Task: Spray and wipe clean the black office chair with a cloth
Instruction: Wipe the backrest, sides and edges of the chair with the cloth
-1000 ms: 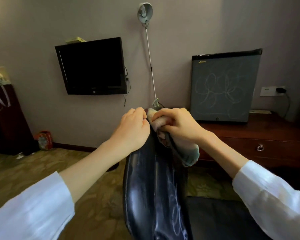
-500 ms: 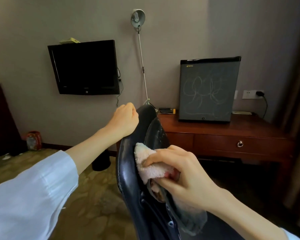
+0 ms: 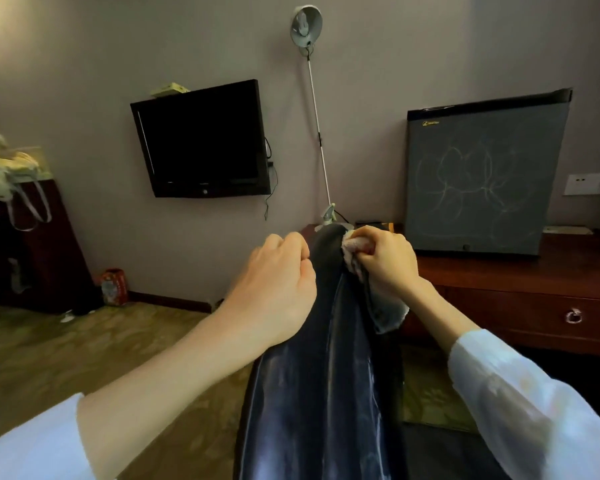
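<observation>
The black office chair (image 3: 321,375) fills the lower middle of the head view, seen edge-on along its shiny backrest, with pale streaks on the leather. My left hand (image 3: 278,282) grips the left side of the backrest near its top. My right hand (image 3: 387,259) is closed on a bunched whitish cloth (image 3: 355,245) and presses it against the top right edge of the backrest. A grey end of the cloth hangs down below my wrist. No spray bottle is in view.
A wooden desk (image 3: 534,282) with a ringed drawer stands right behind the chair, carrying a dark mini fridge (image 3: 482,174) and a clip lamp (image 3: 305,24) on a thin pole. A wall TV (image 3: 201,140) hangs left of it. A dark cabinet (image 3: 25,247) stands far left on patterned carpet.
My right hand has carried the cloth back up from the middle of the backrest to its top edge. The view has swung left and tipped down; my left hand keeps its grip.
</observation>
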Demonstrator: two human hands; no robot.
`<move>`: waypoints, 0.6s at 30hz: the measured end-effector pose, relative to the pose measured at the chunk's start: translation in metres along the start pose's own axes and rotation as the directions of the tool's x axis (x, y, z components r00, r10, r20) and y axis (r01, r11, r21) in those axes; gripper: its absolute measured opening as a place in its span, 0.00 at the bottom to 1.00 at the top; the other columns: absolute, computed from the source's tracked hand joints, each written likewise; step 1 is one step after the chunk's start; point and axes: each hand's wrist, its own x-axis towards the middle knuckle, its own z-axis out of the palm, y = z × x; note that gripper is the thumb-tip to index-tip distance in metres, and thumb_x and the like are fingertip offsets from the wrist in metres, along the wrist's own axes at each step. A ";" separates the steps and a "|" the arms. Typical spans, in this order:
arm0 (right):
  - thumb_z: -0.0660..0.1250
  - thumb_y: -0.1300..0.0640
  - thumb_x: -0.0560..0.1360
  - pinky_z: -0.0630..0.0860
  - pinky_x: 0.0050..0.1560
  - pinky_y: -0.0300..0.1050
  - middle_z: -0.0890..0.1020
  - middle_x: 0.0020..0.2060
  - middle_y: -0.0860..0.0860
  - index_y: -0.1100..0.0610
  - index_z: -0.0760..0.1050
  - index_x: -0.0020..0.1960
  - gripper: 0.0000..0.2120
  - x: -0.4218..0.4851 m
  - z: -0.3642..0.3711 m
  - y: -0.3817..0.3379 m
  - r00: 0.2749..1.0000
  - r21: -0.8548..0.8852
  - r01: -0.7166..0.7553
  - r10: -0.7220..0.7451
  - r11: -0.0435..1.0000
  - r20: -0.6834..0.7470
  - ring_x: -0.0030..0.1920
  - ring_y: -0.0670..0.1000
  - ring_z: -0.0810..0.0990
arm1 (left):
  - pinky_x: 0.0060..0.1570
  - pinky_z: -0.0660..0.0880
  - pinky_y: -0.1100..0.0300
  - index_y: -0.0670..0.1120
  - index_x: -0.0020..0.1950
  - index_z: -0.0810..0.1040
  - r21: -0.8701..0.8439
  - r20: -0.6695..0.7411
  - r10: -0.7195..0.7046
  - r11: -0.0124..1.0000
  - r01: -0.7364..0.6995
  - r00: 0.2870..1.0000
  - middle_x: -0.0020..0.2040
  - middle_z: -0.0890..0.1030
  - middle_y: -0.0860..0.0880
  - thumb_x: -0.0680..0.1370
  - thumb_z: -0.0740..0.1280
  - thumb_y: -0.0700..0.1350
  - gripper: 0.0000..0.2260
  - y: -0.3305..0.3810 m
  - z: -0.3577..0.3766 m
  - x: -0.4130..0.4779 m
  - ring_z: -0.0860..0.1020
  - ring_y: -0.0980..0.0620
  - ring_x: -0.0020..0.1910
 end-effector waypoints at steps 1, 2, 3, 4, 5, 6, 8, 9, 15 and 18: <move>0.67 0.58 0.71 0.76 0.50 0.48 0.84 0.48 0.51 0.46 0.79 0.55 0.14 0.013 0.007 0.009 1.000 -0.014 -0.029 0.029 0.999 0.000 0.51 0.56 0.81 | 0.52 0.72 0.60 0.49 0.59 0.69 0.007 -0.002 0.001 1.000 -0.001 1.000 0.55 0.70 0.52 0.83 0.53 0.47 0.08 -0.001 0.000 0.001 0.71 0.55 0.53; 0.66 0.58 0.71 0.75 0.49 0.48 0.84 0.49 0.52 0.47 0.78 0.56 0.15 0.026 0.014 0.017 0.998 -0.029 -0.065 0.065 0.997 0.000 0.51 0.57 0.81 | 0.53 0.72 0.59 0.50 0.59 0.69 0.013 -0.007 0.001 1.000 -0.001 1.000 0.55 0.70 0.53 0.83 0.53 0.47 0.08 -0.002 0.001 0.003 0.71 0.55 0.53; 0.66 0.58 0.72 0.74 0.48 0.47 0.84 0.50 0.53 0.47 0.78 0.57 0.15 0.036 0.020 0.025 0.994 -0.039 -0.108 0.108 0.993 0.001 0.52 0.58 0.80 | 0.53 0.71 0.59 0.50 0.59 0.68 0.016 -0.014 -0.001 1.000 0.001 1.000 0.55 0.70 0.54 0.83 0.53 0.48 0.08 -0.002 0.001 0.004 0.71 0.55 0.53; 0.65 0.58 0.72 0.73 0.47 0.47 0.83 0.51 0.54 0.47 0.78 0.58 0.16 0.045 0.024 0.030 0.988 -0.040 -0.152 0.152 0.988 0.007 0.52 0.59 0.80 | 0.52 0.70 0.60 0.50 0.58 0.68 0.014 -0.022 -0.003 1.000 0.004 1.000 0.55 0.70 0.54 0.83 0.54 0.48 0.07 -0.002 0.001 0.006 0.70 0.55 0.53; 0.65 0.59 0.72 0.73 0.47 0.46 0.83 0.51 0.55 0.47 0.78 0.58 0.16 0.052 0.026 0.034 0.982 -0.034 -0.186 0.186 0.982 0.016 0.53 0.60 0.79 | 0.51 0.70 0.61 0.51 0.58 0.68 0.011 -0.025 -0.006 1.000 0.006 1.000 0.55 0.70 0.54 0.83 0.54 0.48 0.07 -0.002 0.001 0.007 0.70 0.55 0.53; 0.65 0.59 0.72 0.72 0.47 0.46 0.82 0.51 0.55 0.47 0.78 0.57 0.15 0.056 0.027 0.037 0.978 -0.024 -0.204 0.205 0.979 0.023 0.53 0.60 0.79 | 0.51 0.70 0.61 0.50 0.58 0.68 0.010 -0.025 -0.007 1.000 0.007 1.000 0.55 0.70 0.54 0.83 0.54 0.48 0.07 -0.002 0.001 0.007 0.70 0.55 0.53; 0.65 0.59 0.72 0.71 0.47 0.45 0.83 0.52 0.55 0.48 0.78 0.56 0.15 0.056 0.025 0.037 0.981 -0.015 -0.189 0.189 0.982 0.032 0.53 0.59 0.79 | 0.54 0.71 0.58 0.50 0.59 0.68 0.017 -0.016 -0.001 1.000 0.002 1.000 0.56 0.70 0.54 0.83 0.55 0.48 0.08 -0.002 0.001 0.006 0.71 0.54 0.54; 0.66 0.60 0.73 0.70 0.46 0.44 0.83 0.51 0.55 0.49 0.78 0.57 0.14 0.052 0.021 0.033 0.986 -0.015 -0.161 0.162 0.987 0.038 0.53 0.58 0.79 | 0.55 0.72 0.56 0.50 0.60 0.69 0.017 -0.011 -0.001 1.000 0.002 1.000 0.57 0.70 0.54 0.83 0.55 0.48 0.08 -0.002 0.001 0.005 0.71 0.54 0.55; 0.69 0.62 0.68 0.73 0.49 0.44 0.84 0.48 0.50 0.48 0.80 0.53 0.16 -0.003 -0.028 -0.021 0.993 0.035 0.086 -0.088 0.996 0.079 0.50 0.54 0.81 | 0.53 0.69 0.57 0.47 0.62 0.69 0.028 0.019 -0.035 0.999 0.034 0.999 0.59 0.70 0.50 0.82 0.56 0.46 0.10 -0.002 0.002 0.005 0.70 0.52 0.56; 0.71 0.61 0.68 0.75 0.51 0.48 0.83 0.45 0.45 0.47 0.79 0.52 0.15 -0.053 -0.058 -0.059 0.968 0.135 0.207 -0.223 0.969 0.112 0.48 0.51 0.81 | 0.57 0.71 0.52 0.46 0.62 0.69 0.016 0.033 -0.077 0.997 0.076 0.996 0.61 0.71 0.47 0.82 0.57 0.45 0.10 -0.003 0.000 0.006 0.70 0.48 0.59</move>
